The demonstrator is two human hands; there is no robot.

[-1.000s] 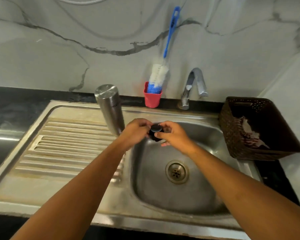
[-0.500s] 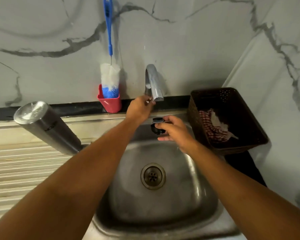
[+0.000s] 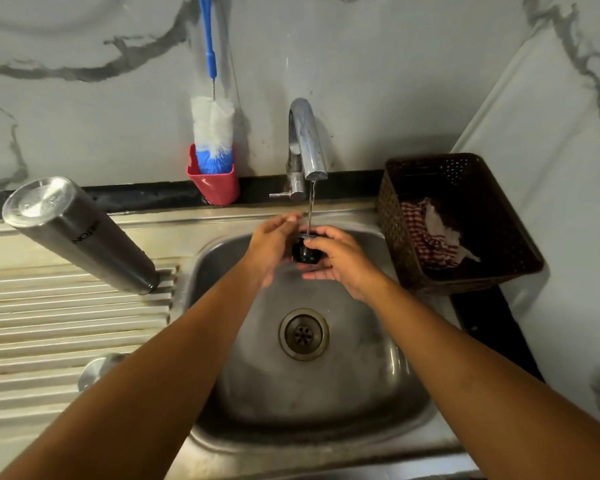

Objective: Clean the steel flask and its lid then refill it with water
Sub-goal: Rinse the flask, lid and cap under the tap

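Lid [image 3: 305, 251] held under tap [image 3: 307, 140] stream, 12 o'clock of drain [image 3: 303, 334], presumably for rinsing. It is gripped by curled right hand [image 3: 338, 263] fingers and steadied by straight left hand [image 3: 274, 247] fingers. Flask [image 3: 77, 233] stood mouth-down at 9 o'clock, likely for draining.

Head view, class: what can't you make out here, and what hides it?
Lid: mostly covered by the left hand and right hand; its inside is unseen.
Flask: stands mouth down on the drainboard, so its opening is hidden.
Round steel object: the left forearm covers part; unidentifiable.
Brush: handle top cut off by the upper edge.
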